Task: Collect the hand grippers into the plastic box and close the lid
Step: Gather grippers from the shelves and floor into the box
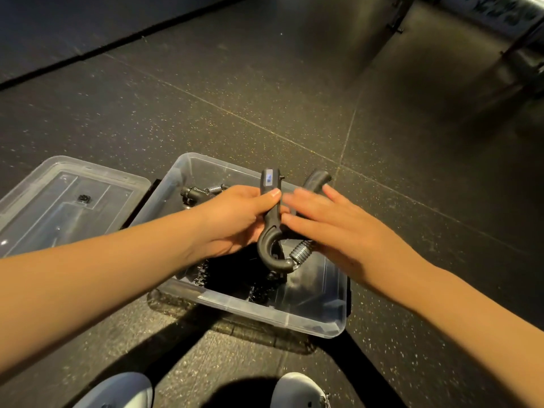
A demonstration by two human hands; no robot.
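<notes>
A clear plastic box (318, 325) stands open on the dark floor in front of me. Above it my left hand (235, 219) grips one handle of a black hand gripper (269, 248) with a small blue counter display and a steel coil spring. My right hand (332, 228) lies with straight, slightly blurred fingers against the gripper's other handle. Other black hand grippers (194, 194) lie inside the box, partly hidden by my arms. The clear lid (59, 198) lies flat on the floor to the left of the box.
The floor (265, 98) is dark speckled rubber tile. My two white shoes (300, 391) show at the bottom edge, close to the box. Dark equipment legs (524, 69) stand at the far upper right.
</notes>
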